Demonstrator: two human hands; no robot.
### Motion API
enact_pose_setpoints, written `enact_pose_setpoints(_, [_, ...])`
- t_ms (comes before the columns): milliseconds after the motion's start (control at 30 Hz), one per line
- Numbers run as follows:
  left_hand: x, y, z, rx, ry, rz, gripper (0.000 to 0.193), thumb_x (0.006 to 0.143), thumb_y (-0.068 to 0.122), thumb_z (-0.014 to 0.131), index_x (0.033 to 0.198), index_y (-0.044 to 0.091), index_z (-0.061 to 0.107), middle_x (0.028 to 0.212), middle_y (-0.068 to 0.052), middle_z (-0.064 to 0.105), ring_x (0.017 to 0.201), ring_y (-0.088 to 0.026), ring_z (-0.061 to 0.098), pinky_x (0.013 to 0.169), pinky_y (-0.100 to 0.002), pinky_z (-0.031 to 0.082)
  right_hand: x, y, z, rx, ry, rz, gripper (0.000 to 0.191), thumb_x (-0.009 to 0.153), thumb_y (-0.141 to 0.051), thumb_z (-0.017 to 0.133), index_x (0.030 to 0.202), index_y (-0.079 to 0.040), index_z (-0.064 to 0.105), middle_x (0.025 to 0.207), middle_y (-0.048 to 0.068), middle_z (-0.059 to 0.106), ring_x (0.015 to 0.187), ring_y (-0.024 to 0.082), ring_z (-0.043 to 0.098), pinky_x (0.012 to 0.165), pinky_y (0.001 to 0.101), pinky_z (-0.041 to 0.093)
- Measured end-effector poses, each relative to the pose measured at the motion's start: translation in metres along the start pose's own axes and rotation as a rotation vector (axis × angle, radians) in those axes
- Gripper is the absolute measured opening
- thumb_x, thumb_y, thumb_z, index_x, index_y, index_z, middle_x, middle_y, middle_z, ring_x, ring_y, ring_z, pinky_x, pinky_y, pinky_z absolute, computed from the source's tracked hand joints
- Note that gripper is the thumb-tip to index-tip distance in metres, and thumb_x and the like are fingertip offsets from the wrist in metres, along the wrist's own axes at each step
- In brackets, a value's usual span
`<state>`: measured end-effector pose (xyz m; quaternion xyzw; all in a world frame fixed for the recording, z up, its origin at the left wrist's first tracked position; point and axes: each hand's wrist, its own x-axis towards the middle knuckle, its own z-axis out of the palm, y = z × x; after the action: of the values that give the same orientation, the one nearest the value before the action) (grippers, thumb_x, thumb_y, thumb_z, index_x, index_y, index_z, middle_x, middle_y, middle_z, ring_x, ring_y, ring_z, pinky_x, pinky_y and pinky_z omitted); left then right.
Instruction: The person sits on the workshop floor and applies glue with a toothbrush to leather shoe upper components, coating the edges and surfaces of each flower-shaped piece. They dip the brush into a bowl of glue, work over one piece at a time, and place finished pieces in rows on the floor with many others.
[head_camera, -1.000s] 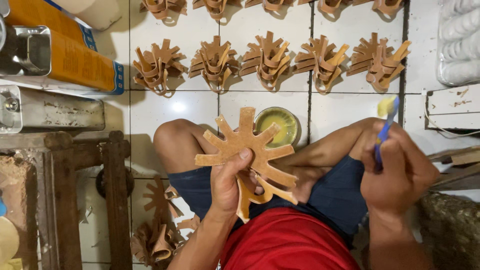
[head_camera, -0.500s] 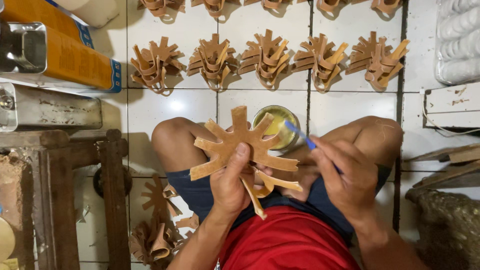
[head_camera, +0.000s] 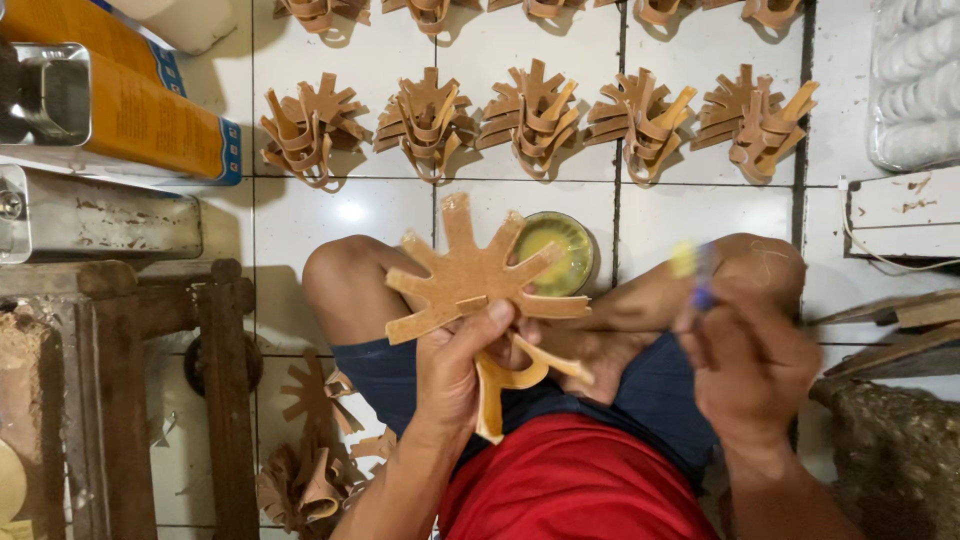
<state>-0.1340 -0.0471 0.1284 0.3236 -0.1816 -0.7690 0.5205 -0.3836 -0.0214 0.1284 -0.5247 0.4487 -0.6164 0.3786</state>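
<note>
Near the bottom of the frame, the left hand (head_camera: 462, 372) is closed, thumb on top, around a flat tan star-shaped cut-out (head_camera: 470, 285) with many arms, held at centre frame above the lap. A second curved tan piece (head_camera: 505, 385) hangs beneath the same hand. At right centre the right hand (head_camera: 750, 365) is closed round a blue-handled brush (head_camera: 695, 275) with a yellowish tip, blurred and apart from the cut-out. I judge the step to be coating the cut-out; the next stroke calls for bringing the brush tip onto an arm while the left hand keeps the piece level.

Just beyond the cut-out sits one small pot of yellow-green paste (head_camera: 556, 252) on the tiled floor (head_camera: 330, 215). Farther, in the upper frame, five folded tan pieces (head_camera: 535, 110) stand in a full row, with parts of five more at the top edge. A heap of similar pieces (head_camera: 305, 475) lies at lower left.
</note>
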Motion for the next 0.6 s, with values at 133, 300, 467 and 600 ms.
enact_pose_setpoints(133, [0.002,0.000,0.011,-0.035,0.197,-0.063,0.037,0.103,0.033,0.052,0.112,-0.001,0.062,0.083,-0.010,0.067,0.069,-0.016,0.066,0.055,-0.025,0.050,-0.006,0.003,0.018,-0.153,-0.156,0.036,0.024,0.102,0.000,0.057,0.123,-0.001,0.068,0.091,0.007,0.072,0.057,0.003,0.051,0.047,0.0176,0.041])
enact_pose_setpoints(300, [0.001,0.006,0.023,0.125,0.134,0.058,0.045,0.110,0.038,0.046,0.108,-0.003,0.063,0.080,-0.012,0.068,0.059,-0.011,0.057,0.052,-0.023,0.045,-0.003,0.000,0.033,-0.480,-0.183,0.003,0.022,0.105,-0.003,0.064,0.127,0.000,0.069,0.094,0.005,0.069,0.080,0.009,0.066,0.067,0.0224,0.051])
enact_pose_setpoints(467, [0.004,0.005,0.023,0.022,0.154,-0.004,0.044,0.109,0.039,0.046,0.104,-0.003,0.062,0.077,-0.012,0.066,0.060,-0.017,0.063,0.052,-0.027,0.049,0.008,-0.001,0.037,-0.763,-0.149,-0.139,0.025,0.096,-0.001,0.071,0.121,0.000,0.073,0.086,0.007,0.068,0.071,0.013,0.063,0.061,0.0251,0.048])
enact_pose_setpoints(600, [0.004,0.002,0.019,-0.007,0.121,0.052,0.048,0.112,0.039,0.045,0.099,-0.004,0.061,0.078,-0.014,0.066,0.062,-0.020,0.066,0.054,-0.028,0.051,0.008,-0.003,0.030,-0.634,-0.086,-0.022,0.024,0.097,0.002,0.069,0.121,-0.001,0.073,0.079,0.006,0.066,0.062,0.011,0.057,0.055,0.0245,0.041])
